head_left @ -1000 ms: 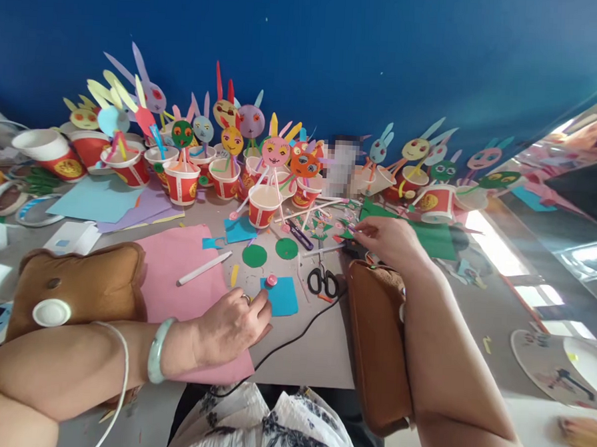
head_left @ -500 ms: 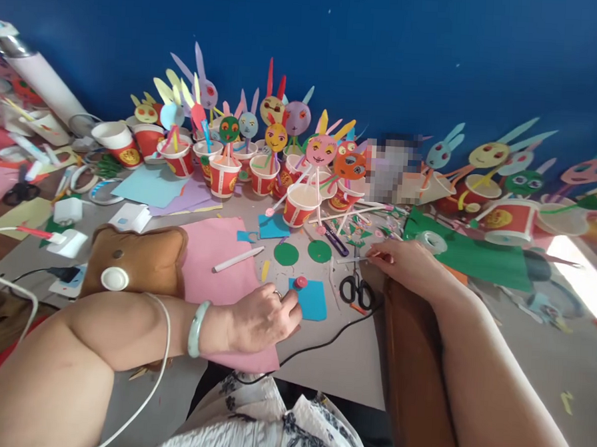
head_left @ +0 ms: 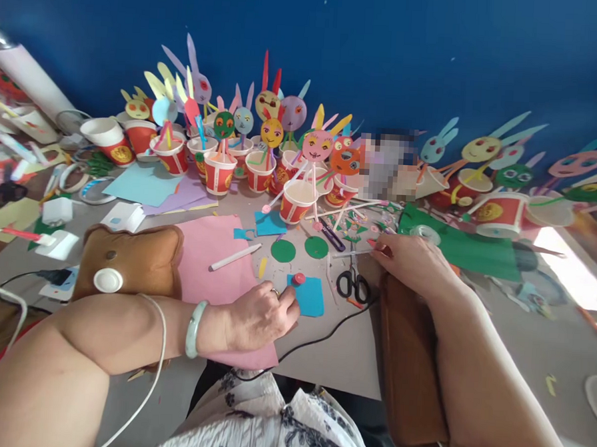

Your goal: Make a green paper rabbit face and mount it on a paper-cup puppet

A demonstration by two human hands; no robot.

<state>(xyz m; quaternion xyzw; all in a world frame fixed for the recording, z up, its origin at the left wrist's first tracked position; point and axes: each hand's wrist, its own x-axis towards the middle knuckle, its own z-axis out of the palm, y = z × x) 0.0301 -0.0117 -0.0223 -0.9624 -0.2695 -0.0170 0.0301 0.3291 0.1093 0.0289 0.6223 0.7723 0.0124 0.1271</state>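
Note:
My left hand [head_left: 261, 318] rests with curled fingers at the edge of the pink paper [head_left: 212, 245], beside a blue paper square [head_left: 310, 300]. What its fingertips hold, if anything, is hidden. A small round red piece [head_left: 299, 279] sits on the blue square's top edge. My right hand [head_left: 413, 259] pinches a thin pale stick [head_left: 351, 253] that points left, low over the table. Just below the stick lie black-handled scissors [head_left: 354, 288]. Two green paper circles [head_left: 283, 251] are left of it, and a purple cutter [head_left: 332, 237] lies behind it.
Red paper cups [head_left: 220, 174] with paper rabbit-like figures line the back by the blue wall. A brown cushion [head_left: 129, 261] and brown case [head_left: 411, 369] lie under my forearms. A white marker [head_left: 235, 257] is on the pink paper. A black cable [head_left: 323, 333] crosses the front.
The whole view has shifted slightly, so the table things appear further left. My right hand has drawn a little to the right from the scissors, still pinching the stick. My left hand stays put.

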